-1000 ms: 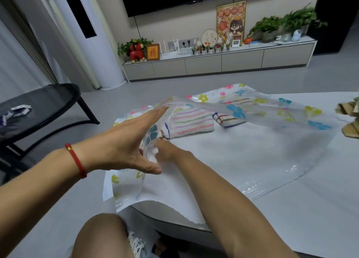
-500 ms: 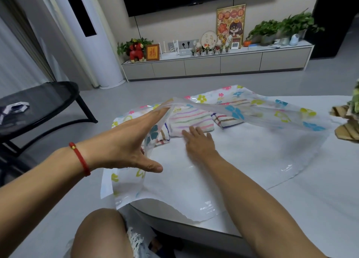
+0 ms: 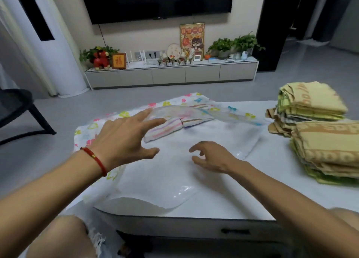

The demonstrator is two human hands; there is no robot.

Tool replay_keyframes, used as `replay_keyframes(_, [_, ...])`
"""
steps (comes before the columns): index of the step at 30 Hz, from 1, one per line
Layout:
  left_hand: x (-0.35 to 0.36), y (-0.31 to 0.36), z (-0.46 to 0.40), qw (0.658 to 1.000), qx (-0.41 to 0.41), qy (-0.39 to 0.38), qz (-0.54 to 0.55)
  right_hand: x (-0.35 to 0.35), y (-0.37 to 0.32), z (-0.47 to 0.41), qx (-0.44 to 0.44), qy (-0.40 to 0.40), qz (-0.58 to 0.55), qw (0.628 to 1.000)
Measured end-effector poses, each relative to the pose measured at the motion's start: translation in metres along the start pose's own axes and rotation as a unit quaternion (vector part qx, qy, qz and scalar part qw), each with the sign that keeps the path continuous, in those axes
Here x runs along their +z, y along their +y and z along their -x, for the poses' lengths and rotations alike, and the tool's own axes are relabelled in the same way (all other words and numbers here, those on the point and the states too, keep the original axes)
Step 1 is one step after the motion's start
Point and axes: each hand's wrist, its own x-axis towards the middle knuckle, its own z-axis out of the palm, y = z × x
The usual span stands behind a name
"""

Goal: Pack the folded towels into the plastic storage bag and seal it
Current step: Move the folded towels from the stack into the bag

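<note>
Inside the storage bag (image 3: 194, 141) striped towels (image 3: 165, 127) lie; your left hand (image 3: 124, 139) props its flap, right hand (image 3: 211, 156) empty, loosely curled—fetch the yellow stack (image 3: 320, 141).

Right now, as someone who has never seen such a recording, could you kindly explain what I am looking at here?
There is no machine: a person wears one camera on the head, so you look down along their two bare arms. On the white table lies a clear plastic storage bag with flower prints, and two striped towels are already inside it. The left hand, with a red bracelet on its wrist, lifts the bag's upper layer with straight fingers. The right hand hovers over the bag, fingers loosely curled, holding nothing. A stack of yellow-green folded towels waits at the right.
</note>
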Motion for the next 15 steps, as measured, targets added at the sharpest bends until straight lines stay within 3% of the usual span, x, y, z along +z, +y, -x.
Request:
replay_keyframes(2, [0.003, 0.017, -0.010, 0.998, 0.015, 0.003, -0.060, -0.025, 0.018, 0.043, 0.019, 0.026, 0.010, 0.999])
replay_keyframes(6, [0.014, 0.047, -0.033, 0.988, 0.050, -0.017, -0.143, -0.073, 0.073, 0.112, 0.098, 0.151, 0.013, 0.984])
replay_keyframes(11, [0.033, 0.083, -0.055, 0.980, 0.097, -0.056, -0.163, -0.118, 0.160, 0.159, 0.272, 0.306, 0.097, 0.907])
replay_keyframes(13, [0.038, 0.094, -0.063, 0.980, 0.101, -0.065, -0.159, -0.129, 0.190, 0.169, 0.361, 0.312, 0.146, 0.867])
replay_keyframes(15, [0.042, 0.103, -0.070, 0.980, 0.099, -0.074, -0.153, -0.135, 0.212, 0.177, 0.468, 0.257, 0.136, 0.835])
